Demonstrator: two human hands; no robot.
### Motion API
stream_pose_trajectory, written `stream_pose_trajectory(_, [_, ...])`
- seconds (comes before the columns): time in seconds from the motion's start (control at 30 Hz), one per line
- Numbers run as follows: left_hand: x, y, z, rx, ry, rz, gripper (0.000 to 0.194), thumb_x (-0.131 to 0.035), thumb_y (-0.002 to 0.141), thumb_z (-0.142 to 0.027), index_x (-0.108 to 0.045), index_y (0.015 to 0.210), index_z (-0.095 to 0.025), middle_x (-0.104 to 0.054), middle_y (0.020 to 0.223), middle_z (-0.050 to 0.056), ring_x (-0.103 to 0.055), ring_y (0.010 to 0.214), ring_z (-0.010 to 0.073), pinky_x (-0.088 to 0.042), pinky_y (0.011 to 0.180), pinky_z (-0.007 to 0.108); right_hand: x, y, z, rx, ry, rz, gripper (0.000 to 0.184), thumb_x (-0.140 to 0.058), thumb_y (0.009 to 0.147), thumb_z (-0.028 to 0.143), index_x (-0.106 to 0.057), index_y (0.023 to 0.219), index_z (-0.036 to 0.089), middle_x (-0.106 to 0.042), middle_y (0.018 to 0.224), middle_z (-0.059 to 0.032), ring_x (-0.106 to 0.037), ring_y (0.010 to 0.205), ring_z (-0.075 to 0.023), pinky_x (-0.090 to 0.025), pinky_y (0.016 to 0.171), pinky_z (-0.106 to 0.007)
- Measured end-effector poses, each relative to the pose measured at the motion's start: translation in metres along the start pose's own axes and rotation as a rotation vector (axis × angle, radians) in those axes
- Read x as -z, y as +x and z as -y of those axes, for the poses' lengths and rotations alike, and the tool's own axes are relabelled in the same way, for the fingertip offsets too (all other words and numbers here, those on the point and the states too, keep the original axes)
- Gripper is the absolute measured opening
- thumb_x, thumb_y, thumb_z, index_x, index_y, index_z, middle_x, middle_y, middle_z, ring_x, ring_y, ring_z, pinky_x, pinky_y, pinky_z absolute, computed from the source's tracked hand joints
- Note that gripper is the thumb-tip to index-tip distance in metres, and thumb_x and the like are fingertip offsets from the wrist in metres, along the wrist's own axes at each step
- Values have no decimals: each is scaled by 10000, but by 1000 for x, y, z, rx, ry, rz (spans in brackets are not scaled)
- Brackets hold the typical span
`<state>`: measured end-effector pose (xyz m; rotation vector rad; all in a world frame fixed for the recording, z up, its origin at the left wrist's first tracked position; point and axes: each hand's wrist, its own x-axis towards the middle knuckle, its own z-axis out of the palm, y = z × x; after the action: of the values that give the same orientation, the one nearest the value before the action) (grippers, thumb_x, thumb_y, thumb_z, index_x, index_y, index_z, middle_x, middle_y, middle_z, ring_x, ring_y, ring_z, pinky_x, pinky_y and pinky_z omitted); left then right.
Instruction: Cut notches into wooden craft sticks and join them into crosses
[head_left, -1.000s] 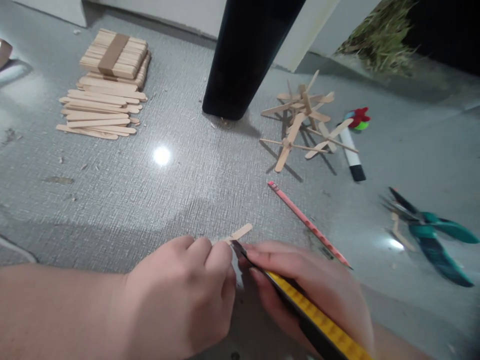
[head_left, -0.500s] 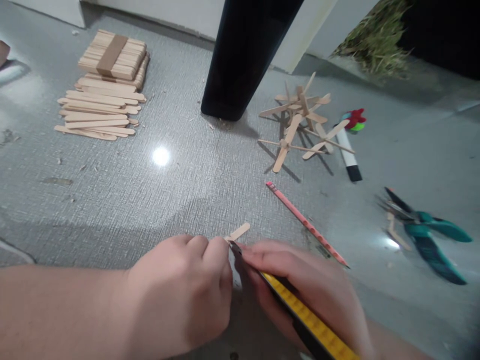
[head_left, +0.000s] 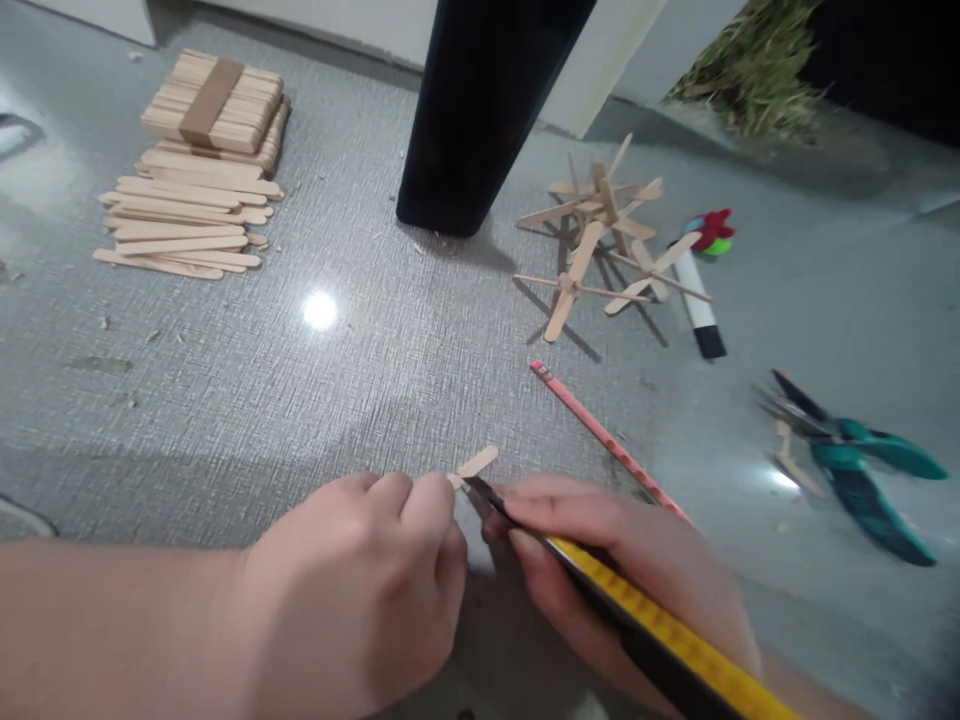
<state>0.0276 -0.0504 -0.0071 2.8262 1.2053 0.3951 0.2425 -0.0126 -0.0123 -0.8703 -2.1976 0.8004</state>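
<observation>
At the bottom centre my left hand (head_left: 360,590) is closed on a wooden craft stick (head_left: 478,462), whose rounded end sticks out past the fingers. Most of that stick is hidden under the hand. My right hand (head_left: 615,570) grips a yellow and black utility knife (head_left: 645,620), its handle slanting to the lower right. The dark blade meets the stick's edge just beyond my left fingers. A pink pencil (head_left: 600,435) lies on the surface above my right hand, partly covered by it.
Upper left are a banded bundle of craft sticks (head_left: 214,105) and several loose sticks (head_left: 180,235). A black upright object (head_left: 480,120) stands at the back. To the right are assembled stick pieces (head_left: 592,235), a white marker (head_left: 697,300) and teal-handled pliers (head_left: 855,450).
The knife drew slightly down-left, then moved back right, its blade staying at the stick. My left hand keeps its hold, and the whole view has shifted slightly.
</observation>
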Motion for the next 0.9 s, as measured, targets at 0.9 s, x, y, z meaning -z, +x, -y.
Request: stream_pose_trajectory(0.9, [2,5,-3,37,-55,2,98,-602,752,-110,-651,760,-194,-606,706,-3,-527,547,161,-401,439,302,-6,-5,4,-3,42,63,275,-582,890,65,-623,1100,237,-757,872,-25,-758,779,-144,-646,718,-233])
